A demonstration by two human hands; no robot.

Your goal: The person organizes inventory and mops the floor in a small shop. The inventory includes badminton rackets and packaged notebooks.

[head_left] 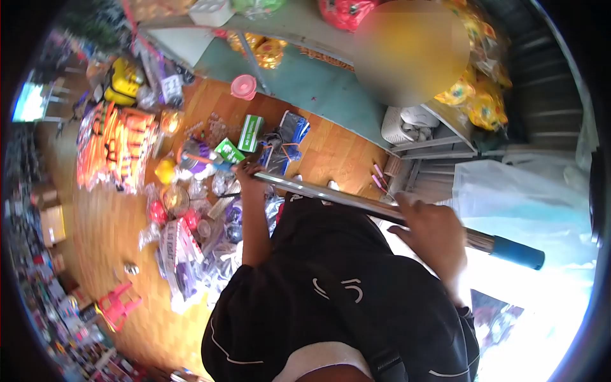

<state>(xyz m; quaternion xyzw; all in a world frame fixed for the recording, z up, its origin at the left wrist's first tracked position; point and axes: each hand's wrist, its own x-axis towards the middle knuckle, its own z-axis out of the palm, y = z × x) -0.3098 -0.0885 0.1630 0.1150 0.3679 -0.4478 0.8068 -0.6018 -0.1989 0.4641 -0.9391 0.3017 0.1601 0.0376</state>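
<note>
A long silver metal pole [331,195] slants across the front of my body. It has a teal grip [519,253] at its right end, and a bit of teal shows at its other end beyond my left hand. My left hand [248,173] is wrapped round the pole near that far end. Closer to the teal grip, my right hand [428,232] is closed round the shaft from above. Just past my left hand, a green box [229,151] and a purple and grey item [198,156] lie on the floor.
Plastic-wrapped goods [184,254] are heaped on the wooden floor at left, with orange packs [118,146] behind. A shelf [305,83] crosses the front, where a person with a blurred head is. A pink stool [119,305] lies lower left; a white basket [401,126] sits on the right.
</note>
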